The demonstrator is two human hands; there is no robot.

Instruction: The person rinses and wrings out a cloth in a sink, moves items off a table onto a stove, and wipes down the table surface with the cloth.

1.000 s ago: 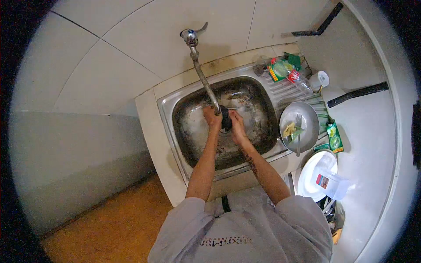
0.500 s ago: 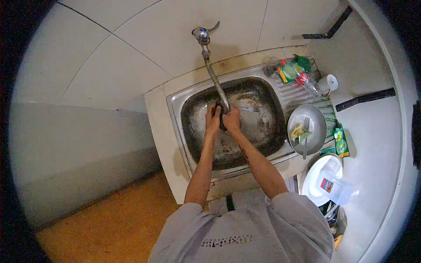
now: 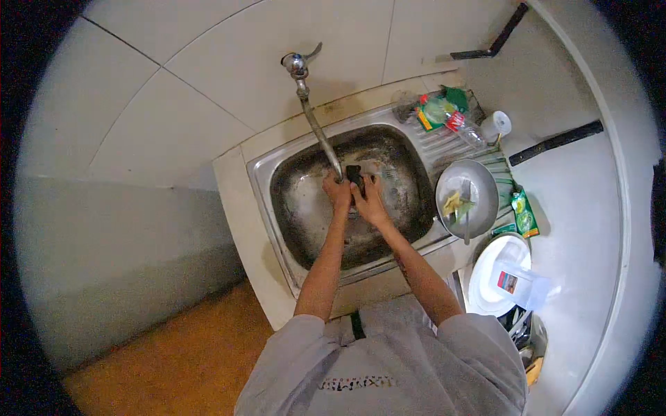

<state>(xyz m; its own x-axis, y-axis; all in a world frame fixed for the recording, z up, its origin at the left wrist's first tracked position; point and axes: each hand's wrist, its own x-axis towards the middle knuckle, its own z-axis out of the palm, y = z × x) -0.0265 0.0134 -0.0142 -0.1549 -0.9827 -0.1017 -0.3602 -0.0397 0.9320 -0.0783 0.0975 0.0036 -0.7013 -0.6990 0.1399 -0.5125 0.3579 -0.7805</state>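
A small black object (image 3: 354, 175) is held between my two hands low in the sink (image 3: 385, 239), just beside the tap's spout end; its kind I cannot make out. My left hand (image 3: 338, 191) is closed at its left side, under the spout of the tap (image 3: 320, 135). My right hand (image 3: 371, 201) grips it from the right, thumb towards the object and fingers bent. Parts of the object are hidden by my fingers. The sink's steel is stained dark around its walls.
On the drainboard right of the sink sit a grey bowl (image 3: 485, 180) with a fork and food scraps, a plastic bottle (image 3: 465, 128) and a white cup (image 3: 497, 125). A green packet (image 3: 525, 215), white plates (image 3: 489, 281) and a clear container (image 3: 525, 286) stand lower right.
My hands have turned, so the black object now shows more between them. My right hand has rolled, with its fingers now pointing up. The whole view has shifted slightly.
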